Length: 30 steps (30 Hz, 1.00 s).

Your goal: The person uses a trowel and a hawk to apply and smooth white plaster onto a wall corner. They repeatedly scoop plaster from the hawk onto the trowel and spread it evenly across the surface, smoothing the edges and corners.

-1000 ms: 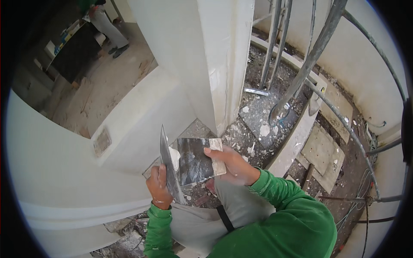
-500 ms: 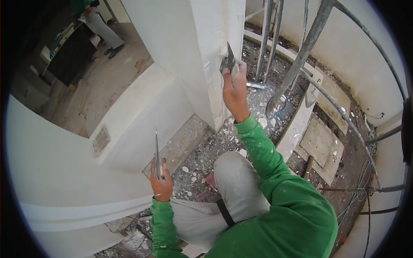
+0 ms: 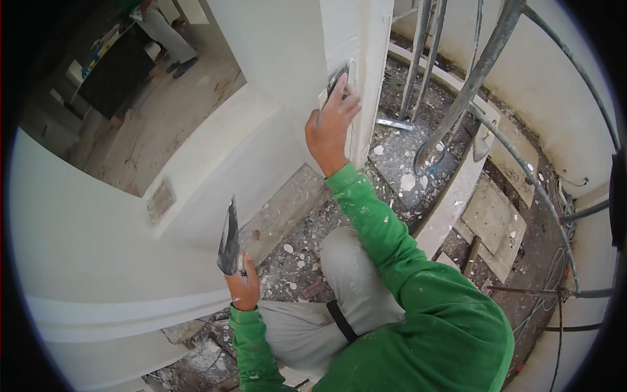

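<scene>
My right hand (image 3: 332, 130) is closed on a dark-bladed putty knife (image 3: 337, 81), its fingers stretched along the blade. The blade lies flat against the white pillar (image 3: 345, 36), close to its corner edge, where whitish filler shows around the tool. Lower on the left, my left hand (image 3: 245, 286) grips a second, wider putty knife (image 3: 228, 243) by its handle. That one points upward in front of the low wall, its grey blade face turned partly into sight and touching nothing visible.
Scaffold pipes (image 3: 469, 78) slant across the right side. Debris and white flakes cover the ground (image 3: 408, 179), with concrete slabs (image 3: 493, 222) farther right. A low white wall (image 3: 215, 173) curves at left. Beyond the opening, another person's legs (image 3: 166, 39) stand beside a dark table (image 3: 117, 81).
My right hand has swung left and laid its putty knife flat on the pillar. The left putty knife has rotated from edge-on to showing its broad face. The view has shifted slightly.
</scene>
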Each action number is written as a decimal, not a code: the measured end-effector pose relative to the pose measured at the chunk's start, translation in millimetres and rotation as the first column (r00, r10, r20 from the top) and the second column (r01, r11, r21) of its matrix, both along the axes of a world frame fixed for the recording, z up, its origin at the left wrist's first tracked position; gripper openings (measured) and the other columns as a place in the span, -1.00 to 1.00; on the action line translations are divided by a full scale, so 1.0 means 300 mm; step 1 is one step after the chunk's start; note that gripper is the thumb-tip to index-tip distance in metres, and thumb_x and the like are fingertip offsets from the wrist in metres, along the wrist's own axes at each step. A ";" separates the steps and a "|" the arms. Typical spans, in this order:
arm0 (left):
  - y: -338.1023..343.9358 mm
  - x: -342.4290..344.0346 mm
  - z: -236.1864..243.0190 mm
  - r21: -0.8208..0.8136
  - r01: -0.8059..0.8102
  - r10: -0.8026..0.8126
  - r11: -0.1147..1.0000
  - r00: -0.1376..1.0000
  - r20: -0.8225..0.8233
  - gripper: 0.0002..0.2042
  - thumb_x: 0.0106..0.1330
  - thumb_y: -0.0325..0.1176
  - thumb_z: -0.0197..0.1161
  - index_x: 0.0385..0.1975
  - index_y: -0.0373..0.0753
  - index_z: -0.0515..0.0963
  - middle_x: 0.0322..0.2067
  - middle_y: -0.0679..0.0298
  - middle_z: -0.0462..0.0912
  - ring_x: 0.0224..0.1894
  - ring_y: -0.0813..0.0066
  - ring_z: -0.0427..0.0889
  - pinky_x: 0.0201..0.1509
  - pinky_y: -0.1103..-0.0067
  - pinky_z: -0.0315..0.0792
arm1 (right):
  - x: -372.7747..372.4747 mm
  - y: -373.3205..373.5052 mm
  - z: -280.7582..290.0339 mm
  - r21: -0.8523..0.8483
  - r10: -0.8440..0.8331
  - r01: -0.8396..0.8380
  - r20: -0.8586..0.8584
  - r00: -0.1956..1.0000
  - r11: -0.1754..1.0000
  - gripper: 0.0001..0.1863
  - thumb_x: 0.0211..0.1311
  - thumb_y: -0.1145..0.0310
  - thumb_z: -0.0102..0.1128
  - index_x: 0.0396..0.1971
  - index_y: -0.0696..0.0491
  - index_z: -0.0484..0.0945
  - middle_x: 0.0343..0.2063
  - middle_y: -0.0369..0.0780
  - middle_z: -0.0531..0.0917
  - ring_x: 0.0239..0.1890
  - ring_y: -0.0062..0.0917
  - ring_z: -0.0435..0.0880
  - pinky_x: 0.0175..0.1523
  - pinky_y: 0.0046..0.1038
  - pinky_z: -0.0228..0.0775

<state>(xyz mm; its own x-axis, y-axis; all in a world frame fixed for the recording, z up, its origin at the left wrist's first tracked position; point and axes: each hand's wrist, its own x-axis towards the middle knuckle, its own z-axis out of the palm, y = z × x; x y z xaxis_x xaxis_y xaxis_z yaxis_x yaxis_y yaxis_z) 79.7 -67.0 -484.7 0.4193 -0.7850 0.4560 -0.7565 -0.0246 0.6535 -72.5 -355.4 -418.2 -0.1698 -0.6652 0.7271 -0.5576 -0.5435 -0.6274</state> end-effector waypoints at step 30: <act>-0.005 -0.107 0.136 -0.352 0.613 0.045 0.708 -0.536 -0.843 -0.63 0.40 -0.18 0.07 -0.15 -0.43 0.27 -0.68 0.16 0.29 -0.72 0.34 0.37 -0.90 0.51 0.25 | -0.285 0.521 -0.027 -0.015 0.921 -0.921 0.042 0.388 0.389 -0.46 0.24 0.54 -0.01 0.27 0.18 0.30 0.00 -0.07 0.34 0.07 -0.29 0.31 0.19 -0.37 0.15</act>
<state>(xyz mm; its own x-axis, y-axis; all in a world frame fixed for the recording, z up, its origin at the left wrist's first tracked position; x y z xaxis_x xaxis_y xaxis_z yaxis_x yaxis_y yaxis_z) 47.5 -68.6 -443.9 -0.4411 -0.8581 -0.2628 0.7700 -0.5123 0.3804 -157.9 -199.1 -426.4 0.5252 -0.4392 0.7289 0.3030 -0.7039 -0.6425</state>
